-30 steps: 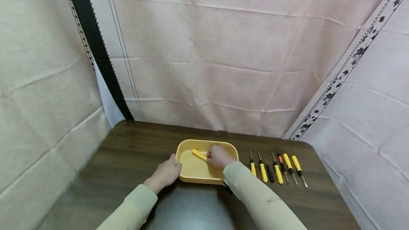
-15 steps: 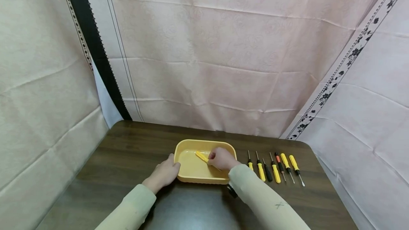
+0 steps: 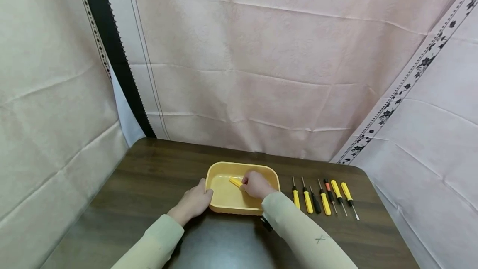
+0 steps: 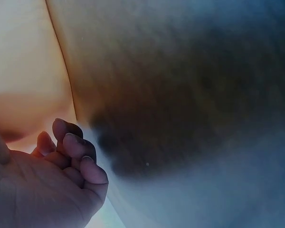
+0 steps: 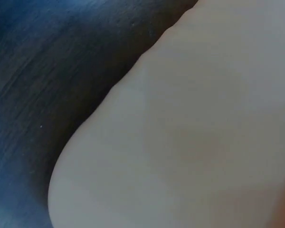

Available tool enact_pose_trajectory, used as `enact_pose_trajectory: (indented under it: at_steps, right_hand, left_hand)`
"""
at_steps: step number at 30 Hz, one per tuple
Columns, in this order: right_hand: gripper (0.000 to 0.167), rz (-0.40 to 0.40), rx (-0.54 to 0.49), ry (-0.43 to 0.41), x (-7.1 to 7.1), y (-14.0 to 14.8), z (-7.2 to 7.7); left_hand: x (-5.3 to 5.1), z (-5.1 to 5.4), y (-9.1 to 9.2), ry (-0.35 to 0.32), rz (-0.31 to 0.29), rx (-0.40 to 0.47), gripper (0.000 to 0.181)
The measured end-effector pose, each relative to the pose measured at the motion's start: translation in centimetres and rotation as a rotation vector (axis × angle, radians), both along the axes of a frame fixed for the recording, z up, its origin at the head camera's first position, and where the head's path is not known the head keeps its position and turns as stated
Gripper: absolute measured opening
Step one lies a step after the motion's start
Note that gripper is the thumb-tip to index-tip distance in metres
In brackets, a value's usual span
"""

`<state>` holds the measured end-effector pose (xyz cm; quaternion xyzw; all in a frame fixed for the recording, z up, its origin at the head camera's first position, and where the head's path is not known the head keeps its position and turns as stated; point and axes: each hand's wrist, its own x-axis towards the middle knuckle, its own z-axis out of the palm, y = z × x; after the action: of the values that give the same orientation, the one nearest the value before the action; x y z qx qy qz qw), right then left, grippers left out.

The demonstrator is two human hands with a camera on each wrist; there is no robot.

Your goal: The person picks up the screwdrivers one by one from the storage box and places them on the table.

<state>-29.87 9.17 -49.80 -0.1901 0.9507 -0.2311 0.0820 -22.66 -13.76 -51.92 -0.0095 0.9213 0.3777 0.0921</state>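
In the head view a yellow rectangular tray (image 3: 228,210) stands on the dark wooden table. My left hand (image 3: 194,200) grips its left side near the front corner. The left wrist view shows that hand (image 4: 52,175) with bent fingertips by the tray's pale wall (image 4: 31,52). Inside the tray, my right hand (image 3: 257,184) pinches a yellow-handled screwdriver (image 3: 235,182); one handle end sticks out to the left, and the hand hides the rest. The tray's outer wall (image 5: 171,133) fills most of the right wrist view.
Right of the tray several screwdrivers lie in a row, among them a yellow-handled one (image 3: 325,204), a small black one (image 3: 316,206) and a red-and-black one (image 3: 330,191). A pale cloth (image 3: 239,74) hangs behind the table (image 3: 168,165).
Within the tray the screwdriver handle has shifted slightly right, and less of it shows than a second ago. My left hand keeps its place at the tray's side.
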Motion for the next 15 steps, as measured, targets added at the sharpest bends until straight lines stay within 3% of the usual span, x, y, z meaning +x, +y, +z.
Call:
enact_pose_trajectory:
  at_steps: [15]
  right_hand:
    - [0.014, 0.0, -0.007, 0.038, 0.15, -0.29, -0.52]
  left_hand:
    - [-0.15, -0.28, -0.06, 0.013, -0.006, 0.001, 0.062]
